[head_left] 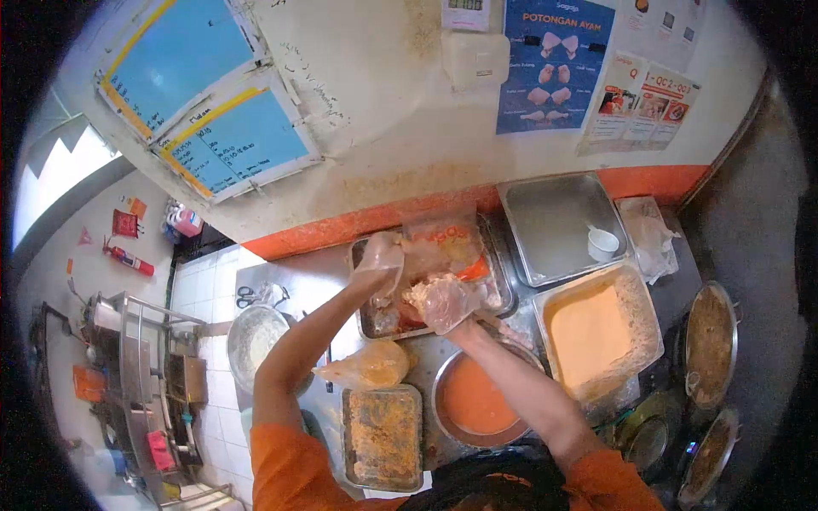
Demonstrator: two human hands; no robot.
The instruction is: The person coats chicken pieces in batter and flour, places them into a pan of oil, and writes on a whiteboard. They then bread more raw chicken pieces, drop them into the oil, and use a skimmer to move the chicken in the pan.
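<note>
Both my hands wear clear plastic gloves and are over a metal tray (362,322) against the wall. My left hand (383,255) is closed at the left side of a clear plastic bag (439,234) with red print; its fingertips are partly hidden. Nearer me, my right hand (450,305) curls round pale, lumpy food (419,294), which looks like raw meat. Something orange (473,271) lies in the tray to the right of the hands. The tray's other contents are hard to make out under the plastic and gloves.
Nearby are a bowl of orange-red liquid (477,396), a pan of orange batter (588,336), a crumb-coated tray (382,434), and a tied bag (371,364). A bowl of white powder (256,345) stands left. A metal tray (545,226) holds a white scoop (602,244).
</note>
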